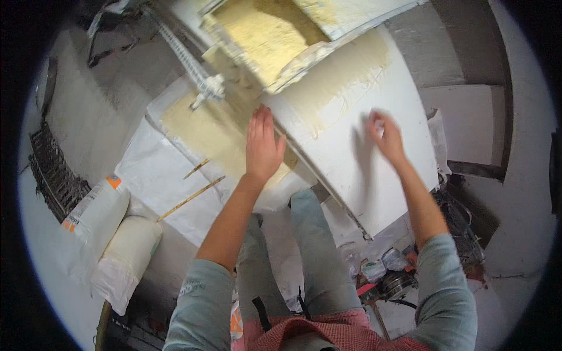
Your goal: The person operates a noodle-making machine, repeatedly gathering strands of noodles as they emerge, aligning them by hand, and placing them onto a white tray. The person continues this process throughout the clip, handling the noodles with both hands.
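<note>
Beyond the flat, extended left hand [265,146], an open box [319,52] contains yellow material [260,38]; the right hand [386,137] curls narrow.

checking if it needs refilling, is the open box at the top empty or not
The box is not empty: pale yellow material covers much of its visible inside. How deep it lies, I cannot tell.

The white board [386,175] bears pale-yellow smears [342,82] toward its far end.

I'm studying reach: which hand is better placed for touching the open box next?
Probably the left hand: it looks nearer the open box, while the right hand is out over the white board.
</note>
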`<action>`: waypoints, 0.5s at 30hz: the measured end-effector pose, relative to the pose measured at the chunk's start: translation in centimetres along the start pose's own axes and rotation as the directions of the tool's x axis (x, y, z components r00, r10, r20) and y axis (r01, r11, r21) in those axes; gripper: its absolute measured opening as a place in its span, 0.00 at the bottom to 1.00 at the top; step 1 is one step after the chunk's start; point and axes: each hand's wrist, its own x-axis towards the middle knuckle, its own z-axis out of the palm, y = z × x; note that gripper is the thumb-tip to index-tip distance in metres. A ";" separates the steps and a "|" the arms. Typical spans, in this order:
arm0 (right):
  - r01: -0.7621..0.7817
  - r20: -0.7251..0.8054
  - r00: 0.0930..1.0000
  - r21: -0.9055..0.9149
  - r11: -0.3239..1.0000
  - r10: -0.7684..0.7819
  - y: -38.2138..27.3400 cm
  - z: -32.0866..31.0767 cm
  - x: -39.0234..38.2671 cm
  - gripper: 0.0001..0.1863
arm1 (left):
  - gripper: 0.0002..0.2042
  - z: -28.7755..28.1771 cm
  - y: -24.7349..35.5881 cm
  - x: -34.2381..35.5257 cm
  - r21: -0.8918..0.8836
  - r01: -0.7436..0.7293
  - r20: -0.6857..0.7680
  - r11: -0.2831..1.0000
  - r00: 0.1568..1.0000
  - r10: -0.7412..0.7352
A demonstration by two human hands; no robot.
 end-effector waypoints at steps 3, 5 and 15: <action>0.166 -0.326 0.914 -0.247 0.955 -0.243 2.7 -3.5 13.7 0.45 | 0.37 2.9 3.5 3.7 0.074 0.121 -0.129 0.990 0.986 -0.110; -0.051 -0.386 0.914 -0.415 0.908 -0.125 2.3 -3.3 20.7 0.55 | 0.39 4.6 4.5 6.0 0.106 0.225 -0.137 0.969 0.968 -0.210; 0.495 -0.138 0.847 -0.149 0.856 -0.513 -7.8 9.3 13.4 0.34 | 0.32 10.3 9.1 8.6 -0.019 -0.119 0.219 0.993 0.968 0.121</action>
